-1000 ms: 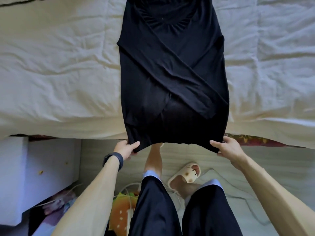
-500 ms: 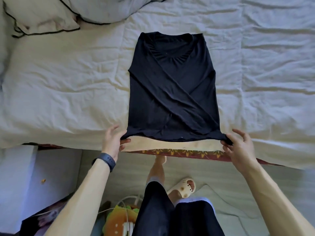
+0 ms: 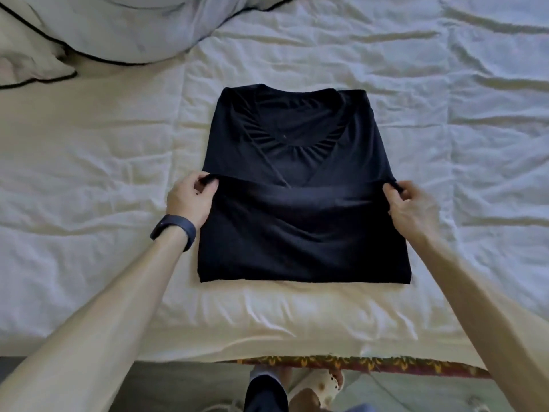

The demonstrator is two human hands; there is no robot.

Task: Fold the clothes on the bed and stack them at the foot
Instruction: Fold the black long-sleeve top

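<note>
We found the black top (image 3: 303, 233) lying flat on the white-sheeted bed (image 3: 89, 173), near its front edge, with the neckline at the far end and the sleeves crossed over the chest. The lower part was doubled up over the body, so that its free edge ran across the middle of the garment between the two hands. The left hand (image 3: 190, 200) sat at the left end of that edge, fingers curled, thumb and fingertips pinching the corner of the cloth. The right hand (image 3: 411, 208) sat at the right end, likewise curled and pinching its corner. We noted a dark wristband (image 3: 173, 231) on the left wrist. A pillow (image 3: 118, 25) with dark piping lay at the far left of the bed, well apart from the top. Below the bed edge we saw a pale sandal (image 3: 319, 385) on the floor.
</note>
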